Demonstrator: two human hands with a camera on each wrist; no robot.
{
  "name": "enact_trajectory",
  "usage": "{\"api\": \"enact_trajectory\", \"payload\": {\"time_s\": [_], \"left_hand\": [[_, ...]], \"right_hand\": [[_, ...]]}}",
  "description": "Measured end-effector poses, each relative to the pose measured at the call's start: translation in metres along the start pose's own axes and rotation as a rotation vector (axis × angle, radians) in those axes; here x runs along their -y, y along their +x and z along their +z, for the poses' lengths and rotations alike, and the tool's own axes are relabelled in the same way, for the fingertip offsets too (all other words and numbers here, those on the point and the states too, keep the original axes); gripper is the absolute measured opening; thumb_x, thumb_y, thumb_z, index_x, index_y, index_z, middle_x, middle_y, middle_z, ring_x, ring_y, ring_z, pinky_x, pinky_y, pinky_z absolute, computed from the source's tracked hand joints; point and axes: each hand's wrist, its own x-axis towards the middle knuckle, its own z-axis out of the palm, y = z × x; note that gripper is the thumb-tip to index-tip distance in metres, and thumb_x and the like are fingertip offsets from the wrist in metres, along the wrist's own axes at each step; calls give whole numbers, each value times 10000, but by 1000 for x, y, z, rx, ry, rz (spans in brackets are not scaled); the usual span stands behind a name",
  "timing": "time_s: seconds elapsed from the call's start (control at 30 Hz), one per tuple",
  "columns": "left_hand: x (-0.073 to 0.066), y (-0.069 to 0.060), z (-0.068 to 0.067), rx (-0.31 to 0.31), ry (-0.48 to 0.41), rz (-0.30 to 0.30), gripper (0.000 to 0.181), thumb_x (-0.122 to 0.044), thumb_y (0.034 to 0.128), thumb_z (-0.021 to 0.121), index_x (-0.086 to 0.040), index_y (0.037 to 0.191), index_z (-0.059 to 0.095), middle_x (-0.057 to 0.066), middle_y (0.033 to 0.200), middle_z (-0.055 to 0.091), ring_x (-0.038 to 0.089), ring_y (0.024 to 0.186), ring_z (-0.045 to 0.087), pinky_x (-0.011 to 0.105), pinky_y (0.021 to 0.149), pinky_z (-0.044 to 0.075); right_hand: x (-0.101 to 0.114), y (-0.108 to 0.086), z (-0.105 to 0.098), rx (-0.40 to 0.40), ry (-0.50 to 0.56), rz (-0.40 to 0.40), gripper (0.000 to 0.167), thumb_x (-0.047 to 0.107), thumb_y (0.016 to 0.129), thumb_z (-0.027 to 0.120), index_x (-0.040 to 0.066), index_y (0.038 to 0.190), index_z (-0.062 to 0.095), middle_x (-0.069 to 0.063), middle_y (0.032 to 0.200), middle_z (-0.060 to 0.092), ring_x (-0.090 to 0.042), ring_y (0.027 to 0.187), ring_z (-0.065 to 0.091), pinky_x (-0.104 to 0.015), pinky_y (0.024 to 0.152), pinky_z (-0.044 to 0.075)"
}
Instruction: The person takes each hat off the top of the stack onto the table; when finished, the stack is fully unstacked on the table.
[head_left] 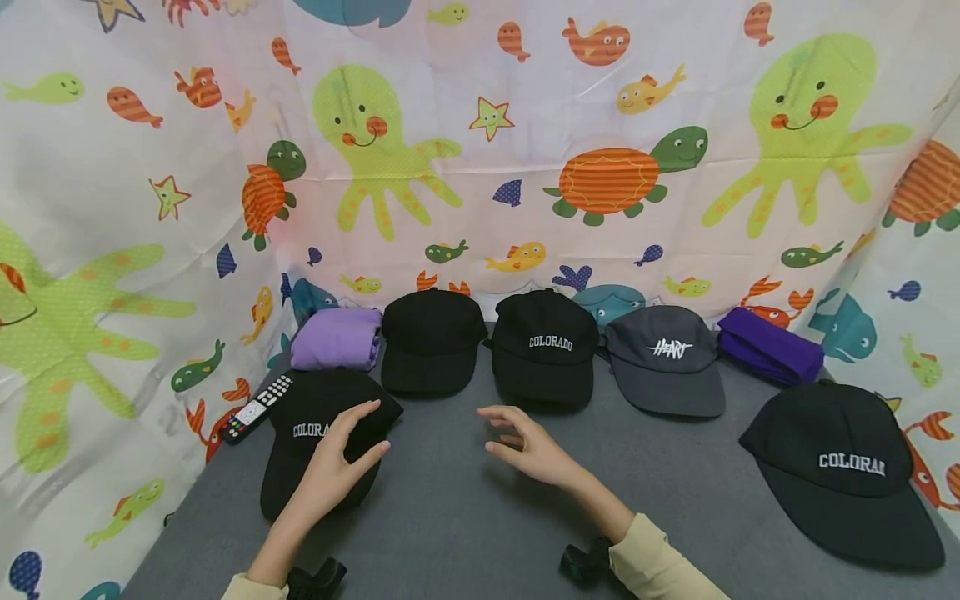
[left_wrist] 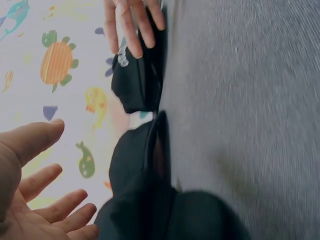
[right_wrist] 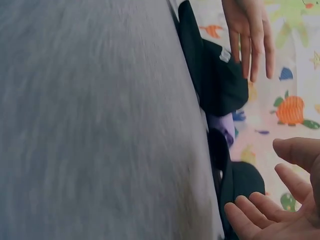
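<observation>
My left hand hovers over a black cap with white lettering at the front left. Its fingers are relaxed, thumb apart, and hold nothing; the left wrist view shows the same spread fingers. Over the grey table's middle, my right hand points inward with loosely bent fingers and nothing in them. Behind it stand a plain black cap and a black COLORADO cap. In the right wrist view, the right hand appears near a dark cap farther off.
A remote control lies left of the front-left cap. Along the back are a folded lilac cloth, a grey HEART cap and a folded purple cloth. Another black cap sits at right. A patterned curtain encloses the grey table.
</observation>
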Motion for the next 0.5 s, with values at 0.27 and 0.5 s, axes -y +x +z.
{"api": "enact_trajectory", "payload": {"time_s": [0.27,0.5], "left_hand": [[-9,12,23,70,-23,69,556,-281,846,685,-207,1350,461,35,1356,454,223,1254,422,487,989,368],[-14,25,48,160,-81,75,546,-272,855,676,-248,1352,453,1,1366,447,218,1271,421,494,993,379]], "right_hand": [[19,-11,-25,-144,-29,-16,431,32,907,570,-33,1317,452,-221,1351,414,-431,1234,379,-552,967,390],[6,-15,-43,-290,-103,-9,369,49,909,576,6,1270,517,-178,1289,483,-387,1140,468,-453,900,467]]}}
